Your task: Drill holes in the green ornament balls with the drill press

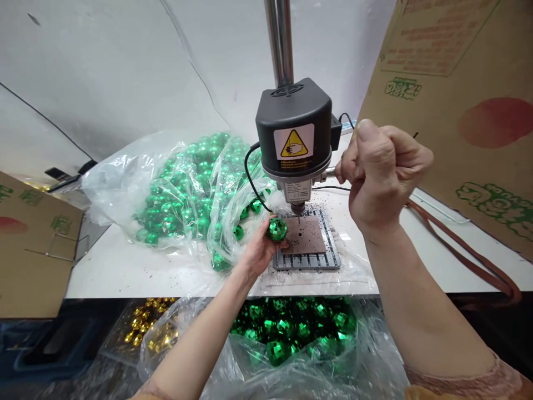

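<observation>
A shiny green faceted ball (277, 229) sits in the fingers of my left hand (260, 250), at the left edge of the drill press base (333, 258). On that base lies a brown board (312, 239) with a dark hole in it. Above the board hangs the thin bit (298, 220) of the black-topped drill press (293, 130), apart from the ball. My right hand (381, 172) is closed in a fist at the right of the machine, around its feed handle (331, 172); most of the handle is hidden by the fingers.
A clear plastic bag (183, 189) of green balls lies on the white table (125, 272) at left. Below the table edge, another bag (370, 355) holds green balls, near gold balls (144, 322). Cardboard boxes (470, 111) flank both sides. A brown strap (462, 244) lies at right.
</observation>
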### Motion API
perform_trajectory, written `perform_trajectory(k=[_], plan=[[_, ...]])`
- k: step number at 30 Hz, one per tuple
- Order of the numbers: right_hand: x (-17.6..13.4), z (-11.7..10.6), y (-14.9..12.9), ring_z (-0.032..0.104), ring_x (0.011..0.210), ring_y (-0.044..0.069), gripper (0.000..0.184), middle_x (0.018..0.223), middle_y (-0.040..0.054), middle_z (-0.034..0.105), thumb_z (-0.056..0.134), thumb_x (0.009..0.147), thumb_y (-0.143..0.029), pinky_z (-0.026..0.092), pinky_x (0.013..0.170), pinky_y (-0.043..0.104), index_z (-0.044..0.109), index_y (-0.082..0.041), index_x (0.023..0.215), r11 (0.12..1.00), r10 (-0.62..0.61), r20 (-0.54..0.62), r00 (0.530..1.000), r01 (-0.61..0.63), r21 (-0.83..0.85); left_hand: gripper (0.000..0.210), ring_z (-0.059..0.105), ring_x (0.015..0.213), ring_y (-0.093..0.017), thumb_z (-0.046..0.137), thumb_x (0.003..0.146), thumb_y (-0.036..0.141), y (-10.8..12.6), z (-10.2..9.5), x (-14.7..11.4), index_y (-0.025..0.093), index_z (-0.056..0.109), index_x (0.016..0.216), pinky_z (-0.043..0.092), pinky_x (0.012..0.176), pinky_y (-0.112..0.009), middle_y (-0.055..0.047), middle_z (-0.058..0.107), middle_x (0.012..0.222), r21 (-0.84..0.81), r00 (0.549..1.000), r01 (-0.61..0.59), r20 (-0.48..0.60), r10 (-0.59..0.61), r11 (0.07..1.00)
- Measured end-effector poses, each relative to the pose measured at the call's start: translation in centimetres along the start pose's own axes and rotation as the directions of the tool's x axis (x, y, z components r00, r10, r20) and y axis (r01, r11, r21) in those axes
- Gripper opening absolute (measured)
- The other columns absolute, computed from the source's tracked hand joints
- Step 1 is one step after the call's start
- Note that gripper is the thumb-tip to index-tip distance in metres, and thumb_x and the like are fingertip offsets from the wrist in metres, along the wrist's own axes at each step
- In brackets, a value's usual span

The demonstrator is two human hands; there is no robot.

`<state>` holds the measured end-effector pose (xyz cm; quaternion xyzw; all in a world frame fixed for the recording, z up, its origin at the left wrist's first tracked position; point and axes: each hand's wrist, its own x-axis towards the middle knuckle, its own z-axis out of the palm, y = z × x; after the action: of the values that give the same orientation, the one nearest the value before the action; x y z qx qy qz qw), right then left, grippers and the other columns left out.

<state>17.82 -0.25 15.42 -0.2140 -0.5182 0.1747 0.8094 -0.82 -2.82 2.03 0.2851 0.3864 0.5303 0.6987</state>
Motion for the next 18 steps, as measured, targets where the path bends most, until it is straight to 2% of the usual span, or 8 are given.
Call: perform_trajectory(k=[4,9,12,18], plan=[[0.0,-0.1,0.0,0.030,0.042,0.010,0.051,0.045,-0.0028,0.034,0.064,0.085,-0.048,0.025,0.046,0.036,0.035,-0.023,0.051,0.999,0.043,-0.006,0.999,-0.044,-0.028,0.041,0.069,0.086,-0.019,0.076,0.081,0.040,-0.1,-0.2,0.4,0.022,0.061,0.115,0.054,0.064,-0.025,-0.003,0.068,0.096,0.029,0.999,-0.042,-0.017,0.043,0.999],[-0.1,-0.2,-0.1,0.033,0.045,0.012,0.052,0.046,-0.0023,0.034,0.063,0.084,-0.053,0.026,0.049,0.036,0.037,-0.024,0.051,0.997,0.076,0.007,0.997,-0.076,-0.018,0.047,0.064,0.073,-0.015,0.075,0.082,0.050,-0.4,-0.2,0.4,0.026,0.060,0.119,0.058,0.067,-0.032,-0.003,0.066,0.097,0.077,1.000,-0.014,0.025,0.012,0.997],[-0.1,-0.2,0.0,0.033,0.044,0.012,0.052,0.046,-0.0023,0.033,0.060,0.086,-0.053,0.026,0.049,0.036,0.034,-0.024,0.051,0.998,0.052,0.011,0.999,-0.051,-0.035,0.046,0.063,0.080,-0.015,0.075,0.082,0.048,-0.7,-0.1,0.5,0.025,0.063,0.120,0.057,0.070,-0.030,-0.003,0.065,0.103,0.125,0.997,-0.071,-0.001,0.072,0.990],[0.0,-0.1,0.3,0.030,0.042,0.011,0.053,0.045,-0.0022,0.031,0.059,0.088,-0.049,0.026,0.045,0.036,0.030,-0.024,0.052,0.996,0.017,0.000,1.000,-0.016,-0.092,0.046,0.062,0.094,-0.016,0.079,0.079,0.039,-1.2,-0.6,1.4,0.024,0.065,0.120,0.051,0.087,-0.029,-0.002,0.068,0.105,0.277,0.985,-0.172,0.027,0.171,0.945]])
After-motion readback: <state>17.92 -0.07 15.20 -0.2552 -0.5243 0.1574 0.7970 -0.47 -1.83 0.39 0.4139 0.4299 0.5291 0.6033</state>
